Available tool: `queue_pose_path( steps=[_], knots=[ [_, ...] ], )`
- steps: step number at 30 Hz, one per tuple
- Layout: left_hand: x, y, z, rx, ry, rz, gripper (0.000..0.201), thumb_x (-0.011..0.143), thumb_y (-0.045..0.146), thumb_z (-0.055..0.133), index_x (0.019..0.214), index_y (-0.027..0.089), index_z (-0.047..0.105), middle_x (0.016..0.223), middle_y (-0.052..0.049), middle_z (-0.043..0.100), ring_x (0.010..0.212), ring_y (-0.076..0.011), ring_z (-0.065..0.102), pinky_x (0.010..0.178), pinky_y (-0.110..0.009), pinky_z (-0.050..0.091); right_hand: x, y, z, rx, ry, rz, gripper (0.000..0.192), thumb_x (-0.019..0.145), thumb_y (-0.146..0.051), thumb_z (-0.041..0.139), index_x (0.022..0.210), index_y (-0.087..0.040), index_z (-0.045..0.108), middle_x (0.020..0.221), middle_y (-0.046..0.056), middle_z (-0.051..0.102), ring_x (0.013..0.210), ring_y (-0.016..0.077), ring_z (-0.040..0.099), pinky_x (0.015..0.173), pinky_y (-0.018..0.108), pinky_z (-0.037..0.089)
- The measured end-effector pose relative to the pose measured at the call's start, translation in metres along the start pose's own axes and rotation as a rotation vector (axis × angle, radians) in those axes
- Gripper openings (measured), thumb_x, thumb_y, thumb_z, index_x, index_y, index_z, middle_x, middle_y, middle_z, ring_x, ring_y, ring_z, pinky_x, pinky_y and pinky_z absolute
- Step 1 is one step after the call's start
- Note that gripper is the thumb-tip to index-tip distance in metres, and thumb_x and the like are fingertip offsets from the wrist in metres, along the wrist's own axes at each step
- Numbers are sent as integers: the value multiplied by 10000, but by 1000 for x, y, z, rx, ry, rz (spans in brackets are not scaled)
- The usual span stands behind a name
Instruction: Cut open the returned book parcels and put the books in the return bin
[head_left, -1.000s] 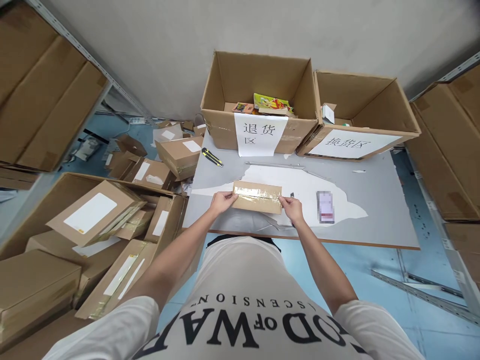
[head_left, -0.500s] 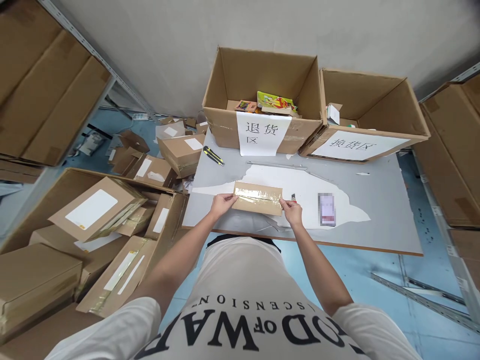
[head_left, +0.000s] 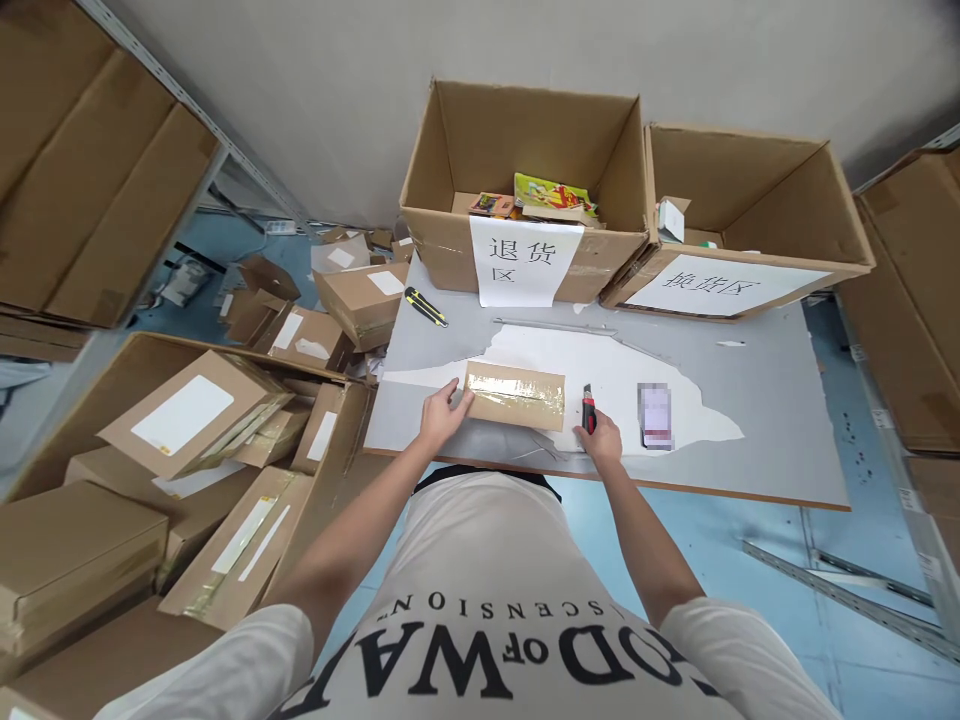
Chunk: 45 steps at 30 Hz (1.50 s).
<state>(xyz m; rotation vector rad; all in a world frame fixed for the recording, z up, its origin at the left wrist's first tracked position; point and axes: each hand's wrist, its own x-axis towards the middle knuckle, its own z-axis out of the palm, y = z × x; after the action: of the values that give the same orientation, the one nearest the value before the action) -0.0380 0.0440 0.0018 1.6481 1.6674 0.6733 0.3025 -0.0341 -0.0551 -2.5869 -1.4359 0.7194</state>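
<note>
A small cardboard box (head_left: 514, 395), its top seam sealed with shiny tape, lies on the table in front of me. My left hand (head_left: 444, 412) is at the box's left end, thumb and forefinger apart, the thumb close to or touching its edge. To the right of the box, my right hand (head_left: 602, 440) has its fingers closed on the lower end of a red and black box cutter (head_left: 589, 408), which rests on the table. Part of the cutter's handle is hidden by the fingers. A phone (head_left: 656, 416) with a blurred screen lies farther right.
A yellow and black box cutter (head_left: 426, 307) lies at the table's (head_left: 780, 420) back left. Behind stand two labelled cartons, the left one (head_left: 439, 250) holding books and the right one (head_left: 757, 220) small items. A large carton (head_left: 330, 480) full of parcels stands at left.
My right hand has left the box's right end, moved right and closed on the red and black box cutter. My left hand's finger and thumb have spread at the left end.
</note>
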Motion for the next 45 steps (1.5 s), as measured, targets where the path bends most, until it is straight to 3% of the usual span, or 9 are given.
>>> queue_pose_path(
  steps=[2,5,9,15,21,25,28,33,45],
  knots=[
    [-10,3,1,122,14,193,595,837,458,537,1333,137,465,1389,-151,462,1258,-285,470,1015,-430,429,1,1,4,-71,-45,55,547,778,-404,599,1250,-174,447,1201,128,551,1111,276,518,865,357,426],
    [-25,9,5,274,-109,490,563,879,404,484,1375,152,398,1455,-140,371,1361,-262,319,1095,-447,328,3,-3,8,-143,-73,108,499,794,-410,577,1222,-202,426,1180,112,530,1080,280,524,821,364,440],
    [-37,13,13,429,-280,640,542,905,350,429,1394,128,357,1463,-150,356,1393,-267,242,1116,-473,274,5,-10,9,-196,-83,130,434,819,-384,540,1197,-209,417,1147,110,518,1059,281,536,799,367,447],
    [-37,11,17,501,-303,635,550,899,324,424,1397,101,351,1481,-159,319,1405,-277,198,1121,-464,246,7,-13,-2,-108,-90,63,463,828,-267,454,1272,-161,377,1108,134,536,968,254,581,827,382,436],
    [-38,16,20,535,-293,592,643,854,378,489,1429,150,311,1493,-156,289,1401,-300,197,1120,-480,203,5,-56,-65,162,219,-357,548,874,-205,264,1415,-127,221,1314,170,454,1203,248,448,956,404,391],
    [-38,18,23,553,-288,583,689,829,405,526,1429,142,312,1493,-174,277,1398,-321,190,1123,-486,169,-9,-118,-103,-3,-90,-782,558,907,-231,297,1455,-211,193,1307,121,492,1127,231,518,880,360,437],
    [-38,17,24,564,-307,584,715,819,410,540,1431,130,302,1501,-182,252,1405,-325,164,1125,-482,154,-17,-159,-108,-274,-317,-963,572,913,-234,339,1462,-292,188,1260,96,537,1052,232,571,798,325,446],
    [-40,15,25,590,-324,586,744,809,410,549,1440,133,270,1514,-171,230,1419,-316,105,1125,-477,140,-22,-192,-100,-572,-384,-1055,554,931,-187,314,1460,-309,200,1185,101,586,937,217,633,759,306,425],
    [-39,11,26,557,-333,570,752,813,408,541,1453,140,247,1525,-149,214,1419,-307,120,1126,-464,140,-36,-216,-98,-785,-323,-1045,512,935,-207,321,1438,-264,240,1155,159,599,857,243,672,679,314,454]
  ],
)
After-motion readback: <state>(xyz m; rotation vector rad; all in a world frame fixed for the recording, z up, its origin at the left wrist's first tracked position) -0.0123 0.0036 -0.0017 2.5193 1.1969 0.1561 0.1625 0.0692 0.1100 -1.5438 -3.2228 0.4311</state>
